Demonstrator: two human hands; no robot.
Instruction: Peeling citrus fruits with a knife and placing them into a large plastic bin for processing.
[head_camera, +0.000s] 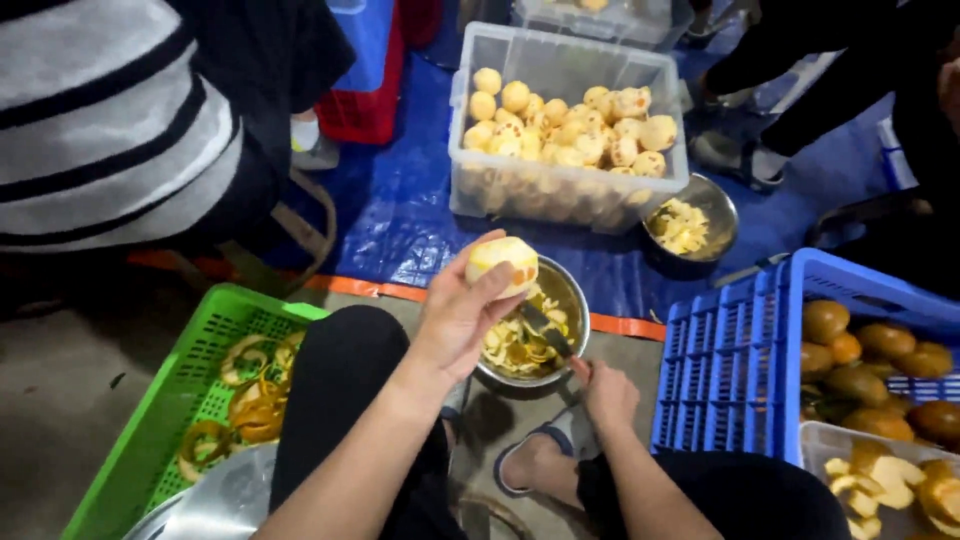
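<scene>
Mid-frame, your left hand (462, 318) cups a peeled orange (503, 264), fingers clamped around its slick, soft flesh, while your right hand (608, 392) grips a knife (546, 330) over the steel bowl (578, 300).

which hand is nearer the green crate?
Left. The left hand holds a peeled fruit above the steel bowl, on the side toward the green crate. The right hand grips a knife past the bowl, farther from it.

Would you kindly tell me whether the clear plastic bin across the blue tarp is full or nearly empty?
Nearly full. The clear bin holds peeled fruit heaped close to its rim, and more shows through its front wall.
</scene>
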